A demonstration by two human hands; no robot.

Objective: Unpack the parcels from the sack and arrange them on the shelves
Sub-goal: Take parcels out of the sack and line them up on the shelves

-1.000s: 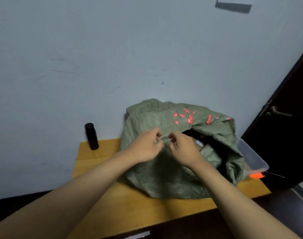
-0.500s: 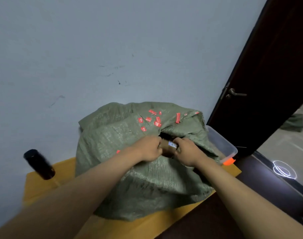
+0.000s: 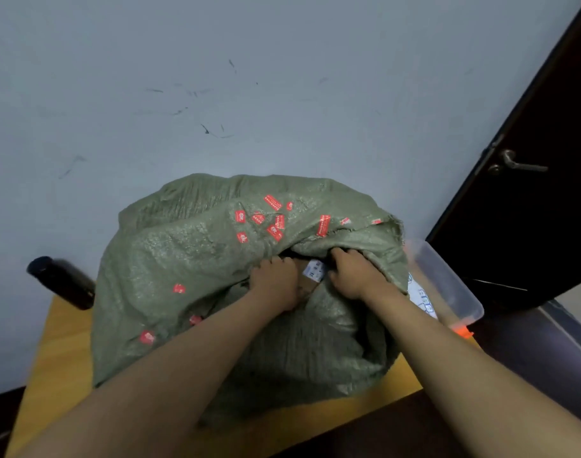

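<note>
A large green woven sack (image 3: 190, 259) dotted with small red stickers lies on the yellow table (image 3: 57, 352), its mouth turned toward the right. Inside the mouth shows a brown cardboard parcel (image 3: 310, 274) with a white label. My left hand (image 3: 276, 279) grips the parcel's left side with curled fingers. On the parcel's right side my right hand (image 3: 352, 272) reaches into the opening, its fingertips hidden under the sack's rim. No shelves are in view.
A black bottle (image 3: 62, 282) stands on the table's back left by the grey wall. A clear plastic bin (image 3: 448, 285) with an orange clip sits at the table's right end. Past it is a dark door (image 3: 530, 193) with a lever handle.
My hands went from the closed sack mouth into the opening and now hold the parcel deeper inside. The view has moved closer and a little to the right.
</note>
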